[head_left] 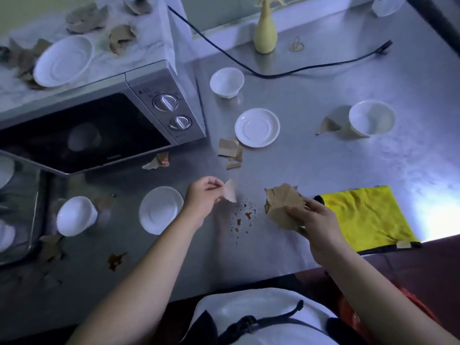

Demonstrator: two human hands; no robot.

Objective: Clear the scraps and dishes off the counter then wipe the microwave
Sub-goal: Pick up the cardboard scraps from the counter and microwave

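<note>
Scrap gathering is the step I read here: left hand [204,198] pinches 1 scrap [230,193], right hand [317,221] grips a wad [283,205] above the counter [323,83]. Next, I'd join scrap to wad; dishes [257,127] and microwave [99,125] come after.

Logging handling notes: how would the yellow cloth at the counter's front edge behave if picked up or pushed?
The yellow cloth probably droops when lifted; it lies flat with soft creases. Its plush pile suggests light and easy to pinch. It lies at the counter edge, so a push toward that edge might slide it off.
</note>
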